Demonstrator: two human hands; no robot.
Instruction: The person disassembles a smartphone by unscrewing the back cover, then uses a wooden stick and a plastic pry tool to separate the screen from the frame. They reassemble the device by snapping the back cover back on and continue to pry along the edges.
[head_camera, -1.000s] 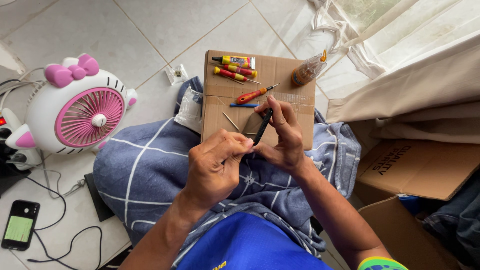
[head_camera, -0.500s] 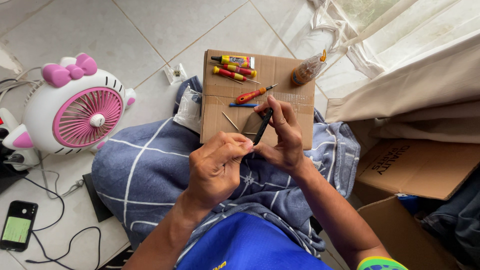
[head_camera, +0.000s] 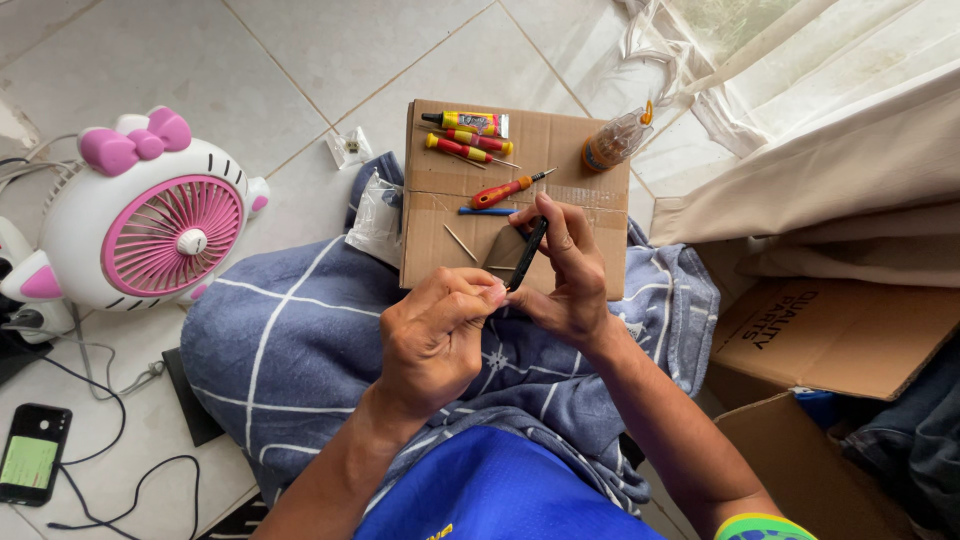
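My right hand (head_camera: 562, 268) grips a thin black phone-like device (head_camera: 527, 252) edge-on, thumb and fingers along its sides. My left hand (head_camera: 435, 335) pinches at the device's lower end with closed fingertips; what it holds there is too small to tell. Both hands hover over a flat cardboard box (head_camera: 560, 140) resting on my lap, which is covered by a blue checked blanket (head_camera: 290, 350). On the box lie red-and-yellow screwdrivers (head_camera: 465, 146), a red-handled screwdriver (head_camera: 510, 188), a blue tool (head_camera: 485, 211), a glue tube (head_camera: 470, 122) and a small bottle (head_camera: 615, 140).
A white and pink fan (head_camera: 150, 215) stands on the tiled floor at left, with cables and a lit phone (head_camera: 32, 466) near it. Brown cardboard boxes (head_camera: 840, 335) sit at right below a pale curtain (head_camera: 800, 110). A small plastic bag (head_camera: 378, 215) lies by the box.
The hands and the device have barely shifted; the left fingertips stay pinched at the device's lower end.
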